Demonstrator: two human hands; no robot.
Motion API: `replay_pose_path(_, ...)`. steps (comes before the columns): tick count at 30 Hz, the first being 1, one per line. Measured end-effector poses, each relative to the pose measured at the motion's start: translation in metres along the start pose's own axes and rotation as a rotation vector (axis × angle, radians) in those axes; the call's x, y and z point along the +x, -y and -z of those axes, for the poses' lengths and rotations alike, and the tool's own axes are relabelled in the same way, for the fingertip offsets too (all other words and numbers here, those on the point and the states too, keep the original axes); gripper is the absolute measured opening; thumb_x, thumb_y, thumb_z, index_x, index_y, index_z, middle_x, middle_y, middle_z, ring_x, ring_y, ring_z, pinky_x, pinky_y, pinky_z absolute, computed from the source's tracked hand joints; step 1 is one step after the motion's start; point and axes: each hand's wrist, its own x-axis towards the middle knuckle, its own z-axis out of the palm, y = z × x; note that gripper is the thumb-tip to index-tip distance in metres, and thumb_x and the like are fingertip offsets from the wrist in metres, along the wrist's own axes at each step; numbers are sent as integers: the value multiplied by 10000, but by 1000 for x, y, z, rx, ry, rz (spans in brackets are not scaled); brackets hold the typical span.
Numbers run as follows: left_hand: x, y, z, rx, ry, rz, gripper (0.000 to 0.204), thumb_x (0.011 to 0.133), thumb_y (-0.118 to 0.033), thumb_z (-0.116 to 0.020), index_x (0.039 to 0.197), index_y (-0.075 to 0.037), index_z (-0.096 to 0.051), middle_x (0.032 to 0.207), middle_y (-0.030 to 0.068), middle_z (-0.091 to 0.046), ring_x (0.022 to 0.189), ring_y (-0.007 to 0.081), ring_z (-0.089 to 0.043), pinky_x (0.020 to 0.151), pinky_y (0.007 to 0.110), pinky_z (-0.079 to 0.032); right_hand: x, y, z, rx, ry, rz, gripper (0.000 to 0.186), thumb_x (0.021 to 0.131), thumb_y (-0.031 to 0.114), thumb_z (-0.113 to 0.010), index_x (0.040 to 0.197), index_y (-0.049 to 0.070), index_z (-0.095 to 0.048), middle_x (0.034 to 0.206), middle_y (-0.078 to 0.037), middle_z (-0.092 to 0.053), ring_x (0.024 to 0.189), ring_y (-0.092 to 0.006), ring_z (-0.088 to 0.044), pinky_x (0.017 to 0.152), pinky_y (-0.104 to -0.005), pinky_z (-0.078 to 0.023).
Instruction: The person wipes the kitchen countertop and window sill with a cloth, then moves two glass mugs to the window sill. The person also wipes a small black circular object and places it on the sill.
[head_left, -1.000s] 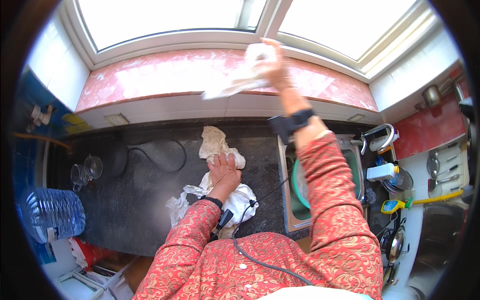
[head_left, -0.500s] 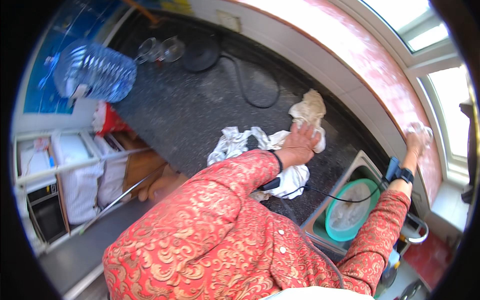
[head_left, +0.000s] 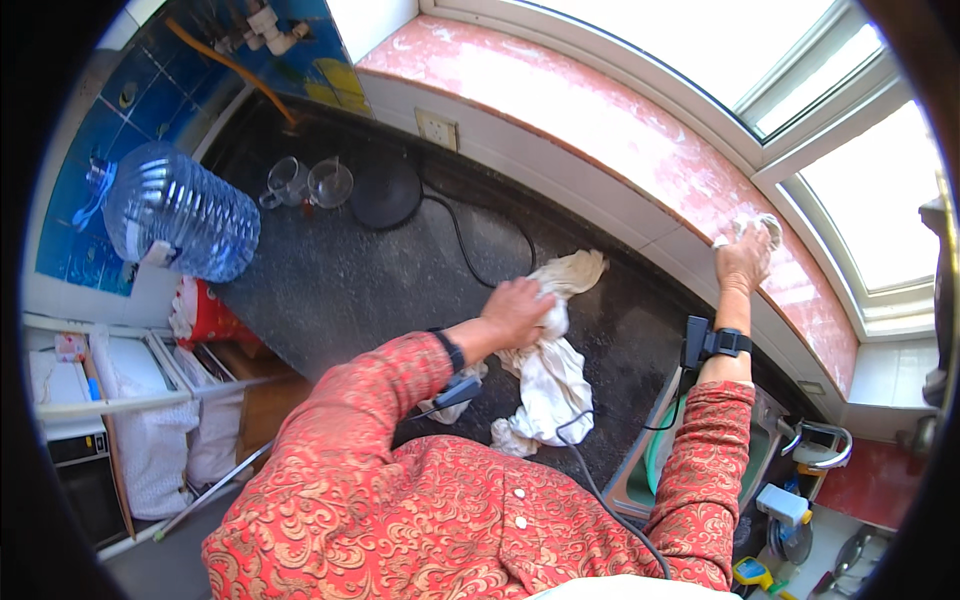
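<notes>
My right hand (head_left: 745, 262) is closed over a crumpled white cloth (head_left: 770, 228) and presses it on the pink marbled windowsill (head_left: 600, 120). Lower down, over the black countertop, my left hand (head_left: 515, 315) has its fingers curled onto the upper part of a bunched off-white cloth (head_left: 550, 390). The fingertips are partly hidden in its folds. One tan end (head_left: 578, 270) of this cloth reaches toward the tiled wall, and the rest trails toward my body. Each wrist wears a dark band with a small box on it.
A large clear water bottle (head_left: 180, 215) lies at the left. Two glass cups (head_left: 330, 183) stand beside a round black plate (head_left: 388, 195) with a cord. At the right is a sink (head_left: 635, 470) with a green basin (head_left: 657, 450), partly behind my right arm. A cable (head_left: 590, 480) runs past my front.
The view has swung toward the window. My left hand, previously spread flat on the cloth, has shifted left and curled its fingers. My right hand and its cloth have moved farther along the sill.
</notes>
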Motion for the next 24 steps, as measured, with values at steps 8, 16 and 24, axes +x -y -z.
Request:
replay_pose_path(8,-104,196,109,298,-107,367,447,651,-273,-761,1050,-155,-599,1005,102,-564,972,327,-566,760,462,-455,-23,204,37,235,-31,144,557,868,495,-613,1258,98,-622,1309,-132,-551,1221,-360,-516,1043,-533,-355)
replay_pose_path(16,-142,269,94,214,-210,42,590,693,-333,-751,1154,-129,-445,1172,133,-499,1090,360,-491,876,505,-369,-40,396,65,305,-51,359,462,831,369,-648,1199,91,-633,1252,-167,-570,1097,-366,-580,877,-505,-458)
replay_pose_path(24,-138,265,98,195,-158,95,392,702,-341,-758,994,-121,-615,1075,121,-589,1043,361,-560,842,506,-440,-60,538,95,728,-31,482,302,755,138,-612,1031,16,-624,1040,-227,-614,1001,-384,-595,870,-466,-490)
